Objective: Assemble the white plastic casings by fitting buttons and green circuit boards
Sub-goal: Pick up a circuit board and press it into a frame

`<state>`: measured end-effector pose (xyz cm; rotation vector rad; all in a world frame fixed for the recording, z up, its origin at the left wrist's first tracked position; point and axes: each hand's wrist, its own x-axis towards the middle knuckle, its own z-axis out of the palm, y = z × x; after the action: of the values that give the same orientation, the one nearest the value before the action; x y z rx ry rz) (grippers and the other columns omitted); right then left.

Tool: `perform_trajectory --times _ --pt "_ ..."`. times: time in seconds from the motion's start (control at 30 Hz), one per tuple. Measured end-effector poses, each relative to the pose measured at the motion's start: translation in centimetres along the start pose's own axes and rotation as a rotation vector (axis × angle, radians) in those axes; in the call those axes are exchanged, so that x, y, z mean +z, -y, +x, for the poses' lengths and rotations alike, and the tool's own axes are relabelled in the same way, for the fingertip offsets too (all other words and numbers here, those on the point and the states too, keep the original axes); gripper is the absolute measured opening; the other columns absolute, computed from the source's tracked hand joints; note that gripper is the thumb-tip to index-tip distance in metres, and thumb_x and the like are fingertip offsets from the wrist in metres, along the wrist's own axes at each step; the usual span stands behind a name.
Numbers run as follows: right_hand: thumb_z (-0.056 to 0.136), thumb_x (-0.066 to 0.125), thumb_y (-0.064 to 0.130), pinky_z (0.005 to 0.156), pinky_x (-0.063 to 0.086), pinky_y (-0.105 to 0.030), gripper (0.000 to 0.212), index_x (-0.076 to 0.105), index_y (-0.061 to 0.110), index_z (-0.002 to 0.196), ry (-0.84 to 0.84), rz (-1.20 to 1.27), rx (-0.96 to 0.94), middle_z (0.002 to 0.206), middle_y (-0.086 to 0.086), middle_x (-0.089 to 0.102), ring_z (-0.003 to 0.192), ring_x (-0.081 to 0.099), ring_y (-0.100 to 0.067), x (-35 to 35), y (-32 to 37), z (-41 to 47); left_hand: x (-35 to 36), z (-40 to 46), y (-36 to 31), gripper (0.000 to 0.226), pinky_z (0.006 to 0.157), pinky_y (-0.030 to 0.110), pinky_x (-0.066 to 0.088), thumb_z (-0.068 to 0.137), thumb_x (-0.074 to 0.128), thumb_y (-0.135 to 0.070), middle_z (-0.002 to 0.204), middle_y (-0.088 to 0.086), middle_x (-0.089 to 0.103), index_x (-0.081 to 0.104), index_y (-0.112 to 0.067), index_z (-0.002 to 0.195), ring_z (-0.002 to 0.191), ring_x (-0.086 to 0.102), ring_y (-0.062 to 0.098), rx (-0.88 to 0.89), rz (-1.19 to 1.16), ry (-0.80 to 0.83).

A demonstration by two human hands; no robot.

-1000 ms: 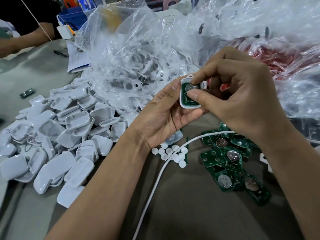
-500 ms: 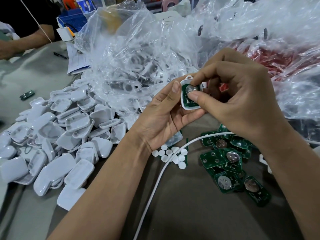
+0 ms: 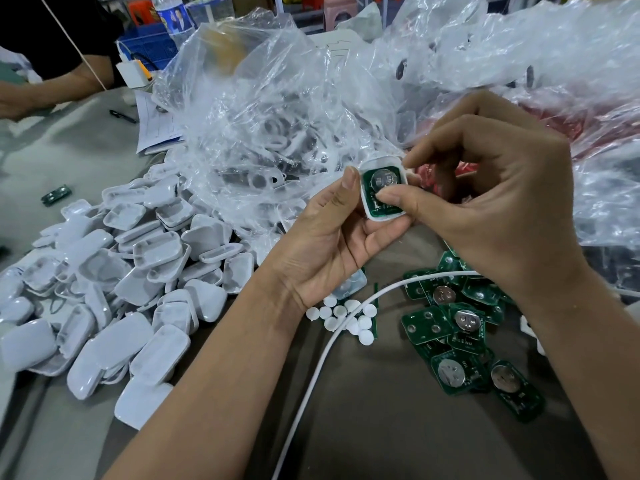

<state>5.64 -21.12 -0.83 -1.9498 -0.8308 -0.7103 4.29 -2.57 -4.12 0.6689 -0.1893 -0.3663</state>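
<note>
Up in the middle of the scene, held above the table, sits the white casing [image 3: 382,191] with a green circuit board [image 3: 383,188] lying inside it, the round silver battery holder facing up. The left hand [image 3: 332,237] cradles the casing from below and the left, fingers curled under it and the thumb laid along its left edge. The right hand [image 3: 491,202] comes in from the right, thumb pressing down on the board's lower part and forefinger tip at the casing's far right corner, the other fingers curled behind.

Below the hands, on the table [image 3: 398,427], a small cluster of round white buttons [image 3: 346,317] lies just near of the left wrist, and a white cable [image 3: 311,382] curves across them and runs toward the near edge. To the right of the buttons is a heap of loose green boards [image 3: 457,334], overlapping each other, some showing silver discs. Partly hidden under the left hand is another casing [image 3: 351,287].

Over on the left, a big pile of empty white casings [image 3: 110,289] spreads across the table. Behind everything, on the far side, crumpled clear plastic bags [image 3: 277,116] hold more white parts. At far left, another person's arm [image 3: 45,91] rests on the table, with a lone green board [image 3: 56,195] lying apart from the rest.
</note>
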Motion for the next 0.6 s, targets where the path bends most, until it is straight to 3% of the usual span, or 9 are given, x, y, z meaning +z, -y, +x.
perform_trajectory --times 0.27,0.6 --pt "0.088 0.087 0.023 0.054 0.051 -0.032 0.021 0.079 0.007 0.097 -0.002 0.028 -0.001 0.093 -0.009 0.064 0.07 0.062 -0.021 0.2 0.14 -0.07 0.19 0.04 -0.02 0.038 0.077 0.028 0.063 0.084 0.069 -0.03 0.11 0.019 0.075 0.077 0.0 0.106 0.096 0.077 0.024 -0.007 -0.017 -0.014" --pt "0.088 0.085 0.024 0.058 0.053 -0.036 0.018 0.08 0.01 0.098 0.058 0.014 0.004 0.093 -0.008 0.066 0.077 0.064 -0.024 0.08 0.01 -0.02 0.13 -0.01 0.01 0.038 0.08 0.029 0.063 0.085 0.069 -0.03 0.108 0.019 0.075 0.075 0.002 0.106 0.097 0.076 0.026 -0.016 -0.006 0.004"
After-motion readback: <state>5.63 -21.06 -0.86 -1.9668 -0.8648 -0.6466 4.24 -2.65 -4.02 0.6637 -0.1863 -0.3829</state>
